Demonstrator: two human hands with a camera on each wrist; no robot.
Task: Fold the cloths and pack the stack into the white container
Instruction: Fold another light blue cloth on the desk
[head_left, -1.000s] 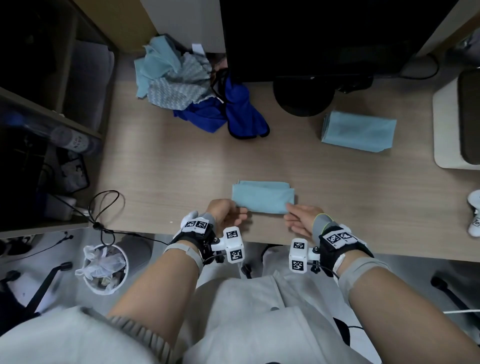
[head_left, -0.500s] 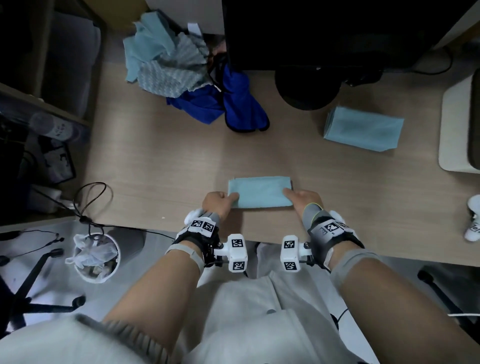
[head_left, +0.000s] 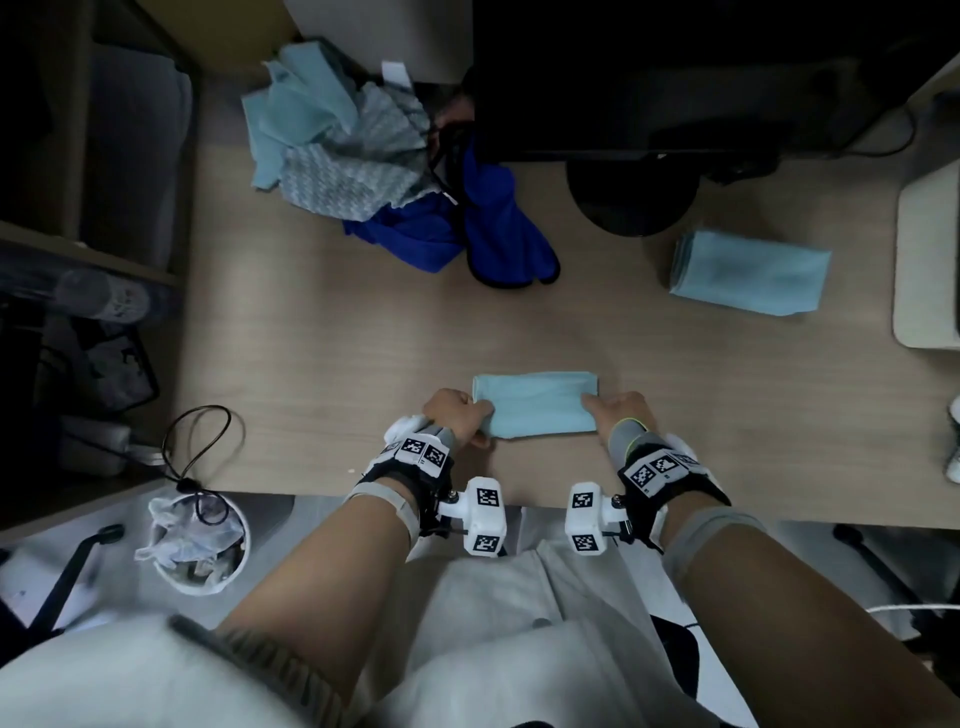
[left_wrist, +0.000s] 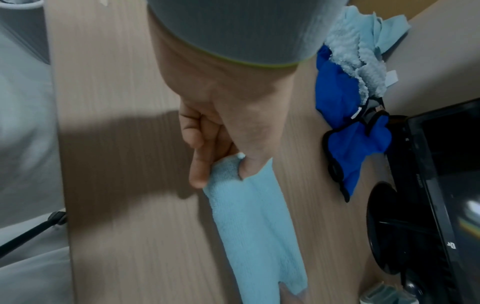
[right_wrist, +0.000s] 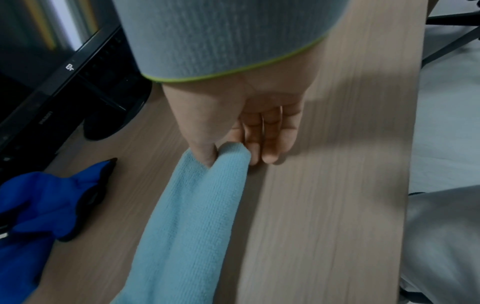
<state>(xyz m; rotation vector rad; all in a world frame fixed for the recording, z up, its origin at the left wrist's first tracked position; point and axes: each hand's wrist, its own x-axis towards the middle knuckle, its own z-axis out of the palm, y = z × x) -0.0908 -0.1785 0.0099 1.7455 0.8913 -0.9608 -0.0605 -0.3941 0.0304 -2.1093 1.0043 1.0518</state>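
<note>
- Head view: folded light-blue microfibre cloth lies low centre on the wooden desk.
- Left hand and right hand each pinch an end.
- Risk: uneven lifting lets layers slip (loose folds), undoing it.

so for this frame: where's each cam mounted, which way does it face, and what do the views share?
Head: worn on the head, looking down at the desk; both forearms, the left hand and the right hand show, each pinching an end of the light blue cloth.
Left wrist: looks along the left hand towards the monitor base; curled fingers show.
Right wrist: looks along the right hand; cuff and fingers show.
Shared: all three show the light blue cloth and the dark blue cloth.
</note>
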